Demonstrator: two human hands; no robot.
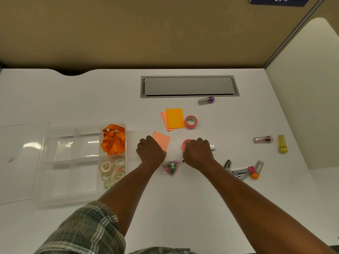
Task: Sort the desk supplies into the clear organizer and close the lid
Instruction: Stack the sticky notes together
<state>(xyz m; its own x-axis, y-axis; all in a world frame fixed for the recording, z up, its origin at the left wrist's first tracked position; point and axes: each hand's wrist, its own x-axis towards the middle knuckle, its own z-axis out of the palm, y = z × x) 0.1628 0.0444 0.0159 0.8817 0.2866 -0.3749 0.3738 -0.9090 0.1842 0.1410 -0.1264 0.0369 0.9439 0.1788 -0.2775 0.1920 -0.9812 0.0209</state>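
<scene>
The clear organizer (73, 160) lies open at the left, its lid (22, 158) flat beside it. One compartment holds an orange ribbon (113, 139); the one below it holds several clear tape rolls (112, 169). My left hand (150, 153) is curled over the near left corner of a pink note pad (163, 140) and grips it. My right hand (198, 153) is curled on a pink tape roll (185, 143), which it mostly hides. A silver tip (212, 147) pokes out to the right of that hand.
On the desk lie orange and pink note pads (174, 118), a second pink tape roll (190, 122), a bag of coloured paper clips (170, 166), metal clips (242, 169), a purple-capped tube (206, 100), a pink-capped tube (263, 139) and a yellow case (282, 143). A grey cable hatch (189, 86) sits at the back.
</scene>
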